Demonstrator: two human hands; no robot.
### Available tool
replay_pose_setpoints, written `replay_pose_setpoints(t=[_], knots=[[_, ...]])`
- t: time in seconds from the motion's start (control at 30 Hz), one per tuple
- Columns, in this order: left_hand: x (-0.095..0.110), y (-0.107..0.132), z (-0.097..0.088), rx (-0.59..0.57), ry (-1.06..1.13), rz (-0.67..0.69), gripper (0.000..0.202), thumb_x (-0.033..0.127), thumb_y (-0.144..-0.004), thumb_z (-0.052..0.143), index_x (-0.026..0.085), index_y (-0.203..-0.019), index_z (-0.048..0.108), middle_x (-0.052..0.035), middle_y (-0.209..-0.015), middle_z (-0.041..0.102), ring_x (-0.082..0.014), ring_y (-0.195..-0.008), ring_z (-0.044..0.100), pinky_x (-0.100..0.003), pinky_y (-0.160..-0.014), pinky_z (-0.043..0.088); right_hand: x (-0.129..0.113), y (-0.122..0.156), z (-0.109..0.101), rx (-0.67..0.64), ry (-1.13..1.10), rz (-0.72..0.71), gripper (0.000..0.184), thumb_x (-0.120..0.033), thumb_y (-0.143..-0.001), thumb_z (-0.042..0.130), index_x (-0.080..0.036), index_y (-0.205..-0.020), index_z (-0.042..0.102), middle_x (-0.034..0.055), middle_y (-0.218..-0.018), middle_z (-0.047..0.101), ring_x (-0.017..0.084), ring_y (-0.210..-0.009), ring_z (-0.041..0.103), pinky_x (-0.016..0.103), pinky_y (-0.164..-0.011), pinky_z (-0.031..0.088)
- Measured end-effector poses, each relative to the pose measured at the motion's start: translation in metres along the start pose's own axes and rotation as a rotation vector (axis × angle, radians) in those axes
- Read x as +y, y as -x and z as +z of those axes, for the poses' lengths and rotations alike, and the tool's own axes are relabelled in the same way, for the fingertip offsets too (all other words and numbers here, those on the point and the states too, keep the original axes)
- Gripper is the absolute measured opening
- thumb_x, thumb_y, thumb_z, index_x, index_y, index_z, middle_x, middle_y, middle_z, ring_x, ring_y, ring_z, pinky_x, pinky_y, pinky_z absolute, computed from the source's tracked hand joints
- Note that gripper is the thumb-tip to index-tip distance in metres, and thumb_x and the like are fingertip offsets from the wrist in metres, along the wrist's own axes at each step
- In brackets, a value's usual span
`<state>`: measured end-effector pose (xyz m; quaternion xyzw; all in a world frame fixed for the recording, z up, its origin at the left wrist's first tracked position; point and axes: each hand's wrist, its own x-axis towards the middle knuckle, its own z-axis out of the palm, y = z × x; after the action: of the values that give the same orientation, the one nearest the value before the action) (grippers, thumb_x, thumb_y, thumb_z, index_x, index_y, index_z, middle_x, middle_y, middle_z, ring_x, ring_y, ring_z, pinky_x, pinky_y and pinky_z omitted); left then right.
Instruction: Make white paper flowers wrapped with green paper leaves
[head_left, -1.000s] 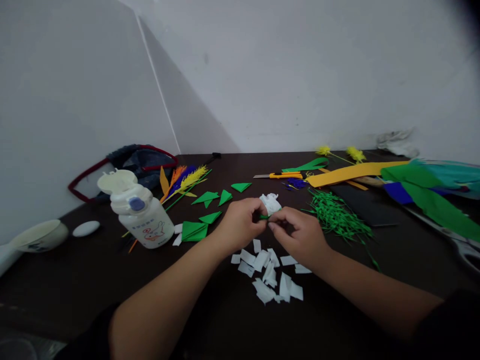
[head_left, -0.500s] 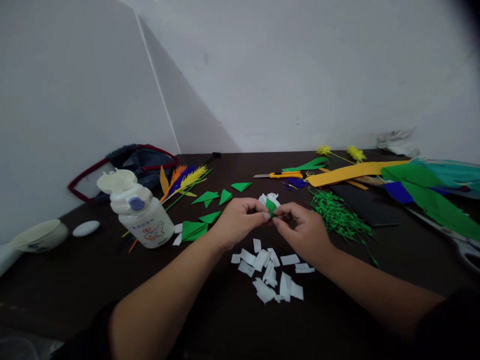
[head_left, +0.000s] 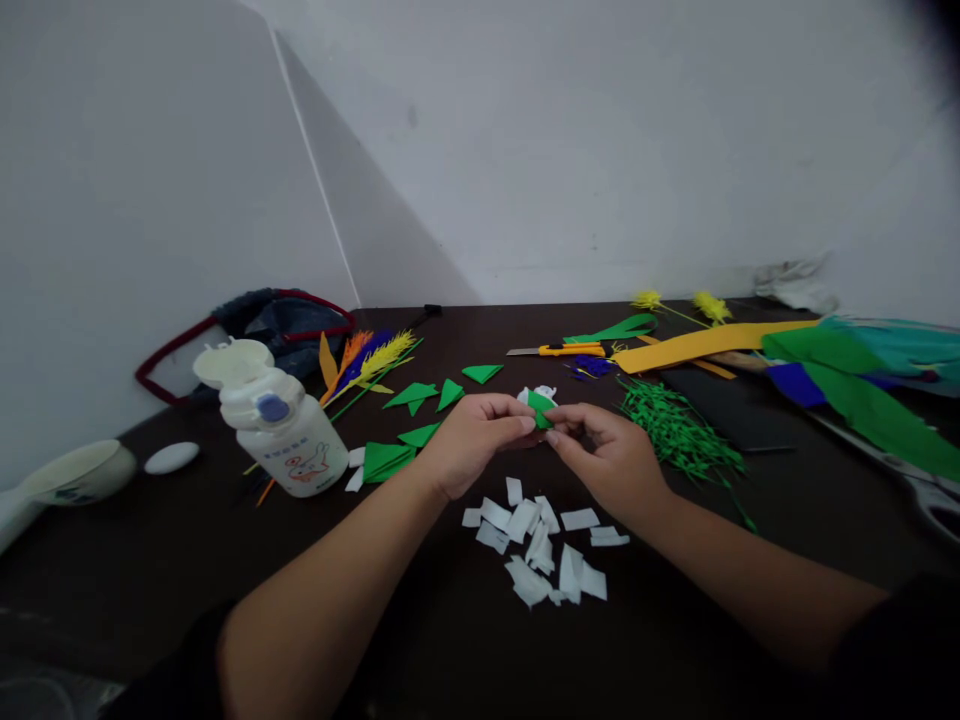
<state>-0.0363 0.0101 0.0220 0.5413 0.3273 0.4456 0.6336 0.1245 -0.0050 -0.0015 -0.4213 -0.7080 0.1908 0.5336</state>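
Between my fingertips is a small folded piece of green paper (head_left: 539, 407). My left hand (head_left: 487, 435) pinches its left side, thumb against forefinger. From the other side my right hand (head_left: 604, 455) pinches the lower right edge. Just behind the green piece lies crumpled white paper (head_left: 551, 393), partly hidden. Below my hands, torn white paper scraps (head_left: 525, 520) lie scattered on the dark table (head_left: 420, 620). Left of my left hand are several green paper triangles (head_left: 414, 396) and a larger green stack (head_left: 386, 462).
A white bottle (head_left: 289, 430) with its lid up stands at left, near a ladle (head_left: 82, 472). A yellow utility knife (head_left: 570, 350) lies behind my hands, blade out. Shredded green paper (head_left: 679, 430), a yellow strip (head_left: 712, 345) and scissors (head_left: 915, 480) lie at right.
The green piece has turned slightly and shows a wider face between my fingers. Both hands have stayed in nearly the same place.
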Motion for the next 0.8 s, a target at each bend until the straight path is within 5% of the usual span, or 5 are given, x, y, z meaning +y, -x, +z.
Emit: replay_pose_setpoints(t=[0.2, 0.53, 0.8], knots=[[-0.001, 0.0, 0.0, 0.038, -0.172, 0.041, 0.007, 0.015, -0.065, 0.064, 0.013, -0.07, 0.061, 0.0008, -0.066, 0.059, -0.0087, -0.063, 0.053, -0.024, -0.066, 0.04, -0.002, -0.001, 0.001, -0.015, 0.021, 0.0, 0.017, -0.02, -0.07, 0.057, -0.016, -0.085, 0.063, 0.0034, -0.071, 0.063, 0.014, -0.063, 0.058, 0.028, -0.06, 0.048], [0.002, 0.001, 0.004, 0.096, -0.392, 0.114, 0.005, 0.017, -0.068, 0.06, 0.015, -0.071, 0.063, 0.0001, -0.067, 0.061, -0.0106, -0.064, 0.052, -0.025, -0.066, 0.04, 0.0, -0.001, 0.0, -0.012, 0.02, -0.001, 0.02, -0.021, -0.071, 0.056, -0.015, -0.088, 0.063, 0.0024, -0.068, 0.062, 0.013, -0.062, 0.057, 0.027, -0.059, 0.047], [0.003, 0.002, 0.012, 0.152, -0.81, 0.372, 0.008, 0.012, -0.071, 0.054, 0.016, -0.07, 0.061, -0.0017, -0.072, 0.061, -0.0127, -0.07, 0.054, -0.025, -0.066, 0.04, -0.008, 0.001, 0.002, 0.017, 0.003, 0.053, 0.022, -0.022, -0.07, 0.057, -0.014, -0.089, 0.064, 0.0021, -0.067, 0.061, 0.013, -0.061, 0.055, 0.028, -0.06, 0.045]])
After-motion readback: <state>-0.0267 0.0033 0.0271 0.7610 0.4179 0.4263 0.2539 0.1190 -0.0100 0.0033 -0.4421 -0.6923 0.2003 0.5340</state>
